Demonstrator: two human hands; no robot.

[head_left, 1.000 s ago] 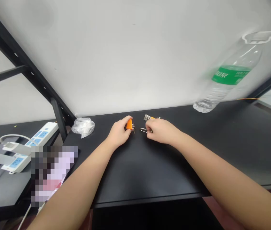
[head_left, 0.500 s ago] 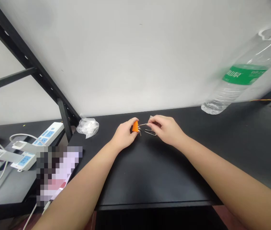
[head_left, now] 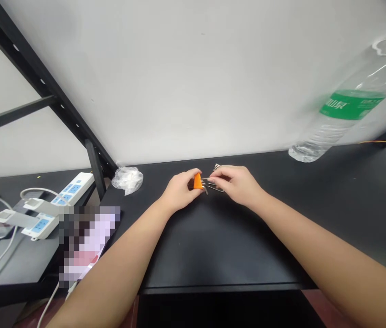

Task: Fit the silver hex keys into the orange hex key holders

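My left hand (head_left: 181,190) is closed on an orange hex key holder (head_left: 197,181), gripping it between thumb and fingers. Short metal ends stick out of the holder's right side. My right hand (head_left: 236,183) pinches a thin metal hex key (head_left: 206,179), whose far end meets the holder; how deep it sits I cannot tell. Under and beside the right fingers lie loose hex keys (head_left: 217,188) on the black table (head_left: 220,255). More thin metal ends (head_left: 216,167) show just behind the right hand, the rest of them hidden by it.
A crumpled clear plastic bag (head_left: 128,180) lies at the table's back left. At the back right stands a large clear bottle (head_left: 343,107) with a green label. Left, a white power strip (head_left: 77,187) with cables and a phone (head_left: 0,231) lie near a black metal frame (head_left: 56,98).
The orange holder has shifted slightly right, and the hex key's visible length between holder and right fingers is shorter. A hand at the far left edge has gone from view.
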